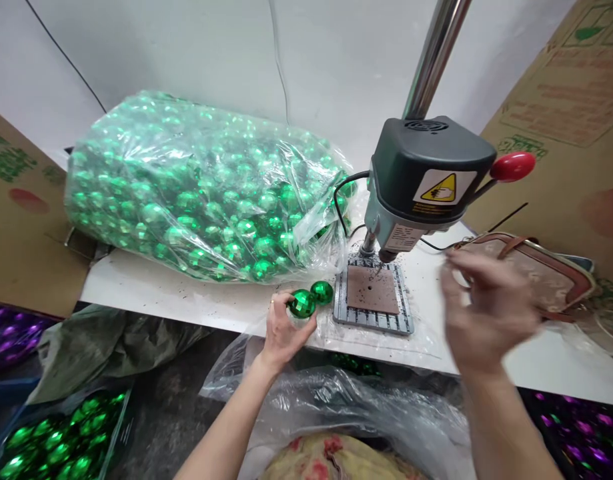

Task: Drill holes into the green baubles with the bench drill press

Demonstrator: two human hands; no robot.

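Observation:
My left hand [287, 327] grips a shiny green faceted ball [302, 304] between thumb and fingers near the table's front edge. A second green ball [321, 292] sits right beside it, on the side toward the drill press [426, 173]. Under the drill's chuck, a brown square pad [373, 291] with a dark hole lies on the slotted metal base [373, 323]. Dark shavings are scattered around it. My right hand [486, 310] is raised to the right of the base, blurred by motion, with its fingers partly curled; whether it holds anything is unclear.
A large clear bag of green balls [201, 193] lies along the wall. The drill's red-knobbed lever [513, 167] points right. Behind my right hand is a brown purse [551, 273]. Cardboard boxes [31, 220] flank the white table [136, 270]; a bin of green balls [61, 433] stands lower left.

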